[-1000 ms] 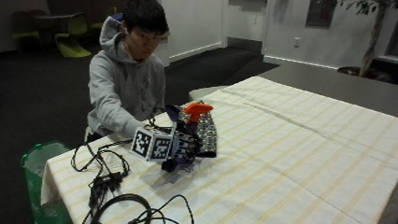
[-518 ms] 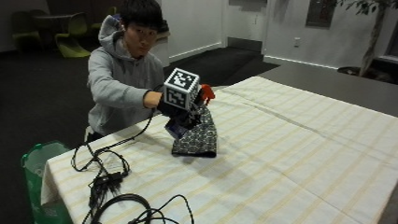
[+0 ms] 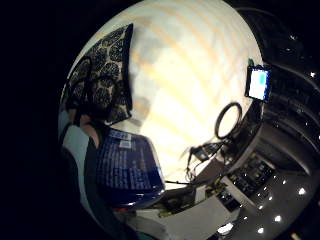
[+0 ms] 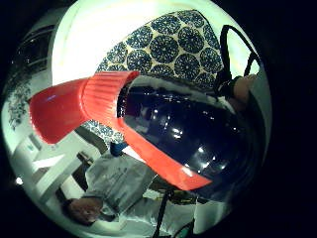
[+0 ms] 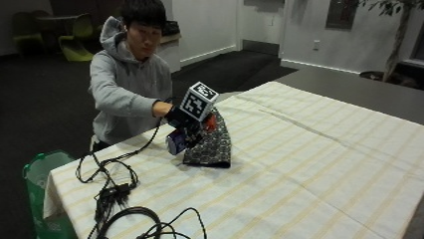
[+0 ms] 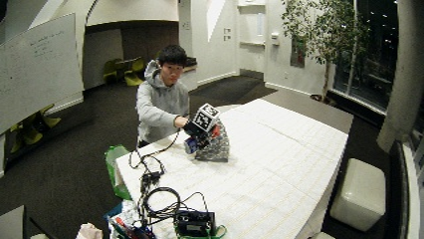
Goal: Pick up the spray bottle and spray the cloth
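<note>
My gloved right hand [image 5: 177, 118] grips a dark blue spray bottle [image 5: 176, 141] and holds it tilted above the table, beside the cloth. Its red spray head [image 5: 211, 123] points toward the dark patterned cloth [image 5: 211, 144], which lies bunched on the striped tablecloth just beyond the bottle. In the thumb side palm view the bottle's blue body [image 4: 198, 139] and red head [image 4: 74, 106] fill the picture, with the cloth [image 4: 168, 44] behind them. The little finger side palm view shows the bottle's label [image 3: 125, 167] close to the palm and the cloth [image 3: 107, 75] lying on the table.
Black cables [image 5: 112, 191] trail over the near left corner of the table [image 5: 318, 164]. A green bag [image 5: 43, 169] hangs at the table's left edge. The striped tablecloth stretches wide to the right of the cloth.
The hand has lifted the bottle from where it stood upright on the table by the cloth. It now holds the bottle tilted, red head toward the cloth.
</note>
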